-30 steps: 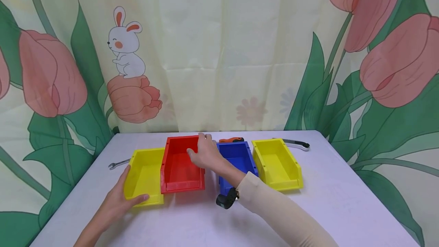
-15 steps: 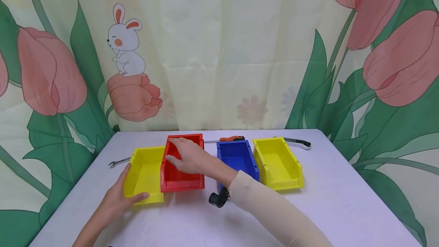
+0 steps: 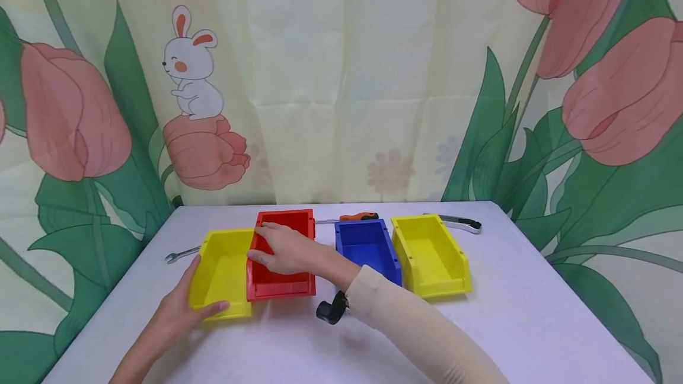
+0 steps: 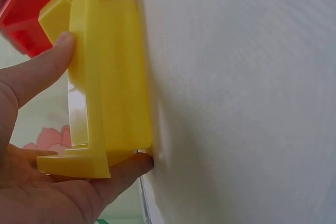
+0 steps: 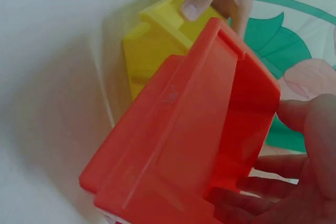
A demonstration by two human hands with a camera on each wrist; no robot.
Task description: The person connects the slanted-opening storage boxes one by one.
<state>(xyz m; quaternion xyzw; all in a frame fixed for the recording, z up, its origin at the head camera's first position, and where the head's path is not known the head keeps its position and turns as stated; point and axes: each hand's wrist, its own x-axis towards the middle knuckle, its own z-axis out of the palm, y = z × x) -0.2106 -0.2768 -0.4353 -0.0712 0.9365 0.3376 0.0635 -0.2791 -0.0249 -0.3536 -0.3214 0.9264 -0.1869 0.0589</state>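
Note:
My left hand (image 3: 181,310) grips a yellow storage bin (image 3: 226,268) at its near left corner. Its thumb lies over the front lip, with the fingers along the outer side, as the left wrist view (image 4: 118,87) shows. Right beside it, a red storage bin (image 3: 283,289) overlaps the yellow bin's right edge and casts a shadow below its front. My right hand (image 3: 288,250) reaches across the red bin to its left wall. In the right wrist view the thumb touches the rim while the loosely extended fingers (image 5: 268,187) reach into the opening.
A blue bin (image 3: 368,248) and a second yellow bin (image 3: 429,253) stand to the right. Behind them lie a screwdriver (image 3: 358,217) with an orange-black handle and a ratchet-like tool (image 3: 461,224). A wrench (image 3: 181,255) lies at the left. Behind the white table hangs a curtain (image 3: 347,105).
My right hand has moved left, from the red bin's right wall across its opening to the left wall. The left hand keeps its grip, and the bins stay in place.

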